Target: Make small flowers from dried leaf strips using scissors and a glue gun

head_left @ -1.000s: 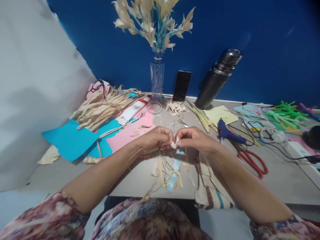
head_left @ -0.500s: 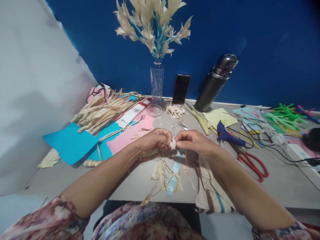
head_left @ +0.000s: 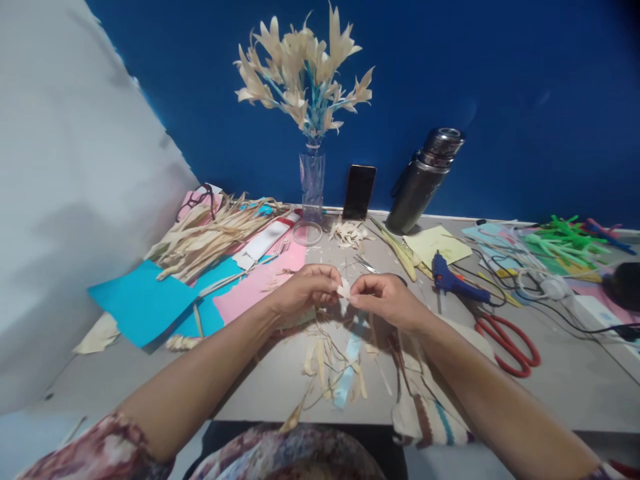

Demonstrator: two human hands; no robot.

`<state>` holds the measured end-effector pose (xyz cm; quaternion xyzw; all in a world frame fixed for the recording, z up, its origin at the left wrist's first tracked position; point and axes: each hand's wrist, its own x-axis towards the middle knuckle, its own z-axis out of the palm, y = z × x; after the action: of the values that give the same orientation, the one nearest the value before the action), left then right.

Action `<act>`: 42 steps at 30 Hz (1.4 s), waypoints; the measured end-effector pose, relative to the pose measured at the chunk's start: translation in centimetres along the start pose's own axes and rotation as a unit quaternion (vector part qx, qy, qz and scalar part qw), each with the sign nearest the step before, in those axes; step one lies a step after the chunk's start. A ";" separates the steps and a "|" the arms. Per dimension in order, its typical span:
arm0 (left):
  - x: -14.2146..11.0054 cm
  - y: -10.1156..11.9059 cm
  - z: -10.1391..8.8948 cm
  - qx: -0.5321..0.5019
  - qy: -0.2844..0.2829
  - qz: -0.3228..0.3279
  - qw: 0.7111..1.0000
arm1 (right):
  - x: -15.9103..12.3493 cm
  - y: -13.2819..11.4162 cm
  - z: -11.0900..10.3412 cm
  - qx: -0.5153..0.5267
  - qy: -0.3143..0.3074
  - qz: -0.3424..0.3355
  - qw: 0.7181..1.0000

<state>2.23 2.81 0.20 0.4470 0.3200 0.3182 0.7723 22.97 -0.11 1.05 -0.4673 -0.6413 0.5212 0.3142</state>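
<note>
One small, thin, cream-white scrap (head_left: 344, 291) is held above the flat grey table (head_left: 275, 390); the left hand (head_left: 306, 291) pinches one side, fingers closed; the right hand (head_left: 383, 301) pinches the other.

Flowers (head_left: 303, 72) stood in a bottle (head_left: 313, 183) at the back of the surface (head_left: 273, 397), left of a phone (head_left: 359, 192) and flask (head_left: 419, 192). Nearer, a scrap (head_left: 344, 291) was between the hands (head_left: 384, 298), husks (head_left: 200, 237) to their left and a glue gun (head_left: 454, 280) right.
</note>
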 end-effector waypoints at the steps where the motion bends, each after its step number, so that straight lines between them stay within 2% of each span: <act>1: 0.0 0.0 0.1 -0.011 -0.003 -0.005 1.000 | 0.0 0.0 0.0 0.003 -0.002 0.000 1.000; 8: 0.0 -0.2 0.7 0.021 -0.003 -0.009 1.000 | 0.2 0.4 0.1 0.020 -0.018 -0.001 1.000; 16: 0.1 -0.1 1.2 0.036 0.049 -0.015 0.998 | 0.1 0.3 0.3 0.027 -0.018 0.008 0.999; 25: 0.0 -0.2 1.4 0.016 0.096 0.008 0.995 | 0.1 0.1 0.5 0.045 0.014 0.020 0.999; 34: 0.0 -0.2 1.6 0.058 0.107 0.030 0.992 | 0.0 -0.4 0.4 0.075 0.010 0.004 0.997; 39: 0.0 -0.3 1.6 0.060 0.106 0.030 0.992 | 0.1 -0.2 0.6 0.043 0.035 0.014 0.998; 42: 0.1 -0.3 1.5 0.027 0.104 0.028 0.994 | 0.0 -0.2 0.7 0.036 0.059 0.011 0.998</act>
<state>3.53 2.07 0.51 0.4410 0.3946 0.3759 0.7131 22.26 -0.36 1.01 -0.4930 -0.5970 0.5189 0.3624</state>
